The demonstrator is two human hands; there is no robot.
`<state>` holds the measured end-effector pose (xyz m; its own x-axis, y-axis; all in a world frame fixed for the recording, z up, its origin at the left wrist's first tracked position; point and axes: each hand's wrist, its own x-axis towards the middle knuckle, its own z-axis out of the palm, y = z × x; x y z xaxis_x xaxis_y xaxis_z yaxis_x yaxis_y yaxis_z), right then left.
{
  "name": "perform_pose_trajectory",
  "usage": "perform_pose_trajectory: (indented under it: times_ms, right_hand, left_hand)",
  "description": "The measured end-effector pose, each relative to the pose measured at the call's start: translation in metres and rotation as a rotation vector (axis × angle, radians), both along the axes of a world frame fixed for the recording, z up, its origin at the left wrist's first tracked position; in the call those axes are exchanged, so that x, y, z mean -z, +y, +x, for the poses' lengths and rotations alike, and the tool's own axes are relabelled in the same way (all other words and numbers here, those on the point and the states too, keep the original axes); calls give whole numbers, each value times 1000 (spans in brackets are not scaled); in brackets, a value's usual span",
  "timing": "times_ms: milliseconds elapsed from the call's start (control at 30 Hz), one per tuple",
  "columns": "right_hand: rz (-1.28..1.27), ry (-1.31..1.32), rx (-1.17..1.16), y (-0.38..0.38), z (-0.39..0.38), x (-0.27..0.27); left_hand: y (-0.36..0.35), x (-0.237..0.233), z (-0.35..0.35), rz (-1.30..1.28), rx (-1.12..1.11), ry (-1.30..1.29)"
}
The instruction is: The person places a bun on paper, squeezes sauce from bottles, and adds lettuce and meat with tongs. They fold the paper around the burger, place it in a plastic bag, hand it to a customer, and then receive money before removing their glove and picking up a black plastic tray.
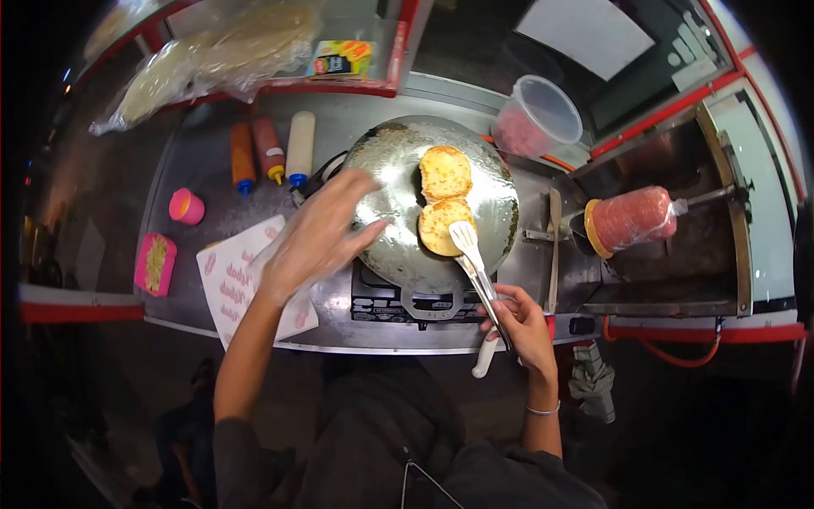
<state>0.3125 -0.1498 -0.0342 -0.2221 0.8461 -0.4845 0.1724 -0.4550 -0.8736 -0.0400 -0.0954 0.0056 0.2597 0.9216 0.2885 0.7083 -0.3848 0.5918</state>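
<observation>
Two toasted bun halves (pixel 444 198) lie side by side in the middle of a round steel pan (pixel 500 191) on a burner. My right hand (pixel 519 327) grips the handle of a metal spatula (pixel 473 259), whose blade rests against the nearer bun half. My left hand (pixel 318 236) hovers over the pan's left rim, fingers apart and pointing toward the buns, holding nothing.
Three sauce bottles (pixel 270 150) lie on the steel counter (pixel 195 165) left of the pan. Printed wrapping paper (pixel 233 284), a pink cup (pixel 186 206) and a pink tub (pixel 155 264) sit nearer left. A plastic container (pixel 536 115) and a meat spit (pixel 632 218) are at right.
</observation>
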Motion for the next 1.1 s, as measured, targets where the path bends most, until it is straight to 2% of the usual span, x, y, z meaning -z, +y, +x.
perform_pose_trajectory:
  times_ms: [67,233,300,500,567,633,900,967,1000,1033,1100]
  right_hand:
    - [21,32,6,5,-9,6]
    - [118,99,87,16,-24,10]
    - [138,136,95,22,-21,15]
    - [120,148,118,24,-12,19]
    - [118,150,128,30,-12,24]
    - [151,136,148,44,-16,27]
    - [169,23,197,60,-14,30]
    - [199,32,192,58,-9,34]
    - [223,22,201,55,-10,32]
    - [246,16,212,52,-12,30]
    - [266,16,240,45,-19,21]
  left_hand:
    - [44,22,9,118,67,31]
    - [152,65,45,126,78,200]
    - [171,69,53,122,145,163]
    - [190,69,60,95,109,251]
    - [192,79,59,137,139,243]
    - [185,79,61,20,214,250]
    - [155,73,51,-47,222,224]
    - [141,79,43,110,163,56]
    - [127,54,34,-15,142,62]
    - [111,42,24,-17,136,69]
    - [73,33,-4,112,36,-191]
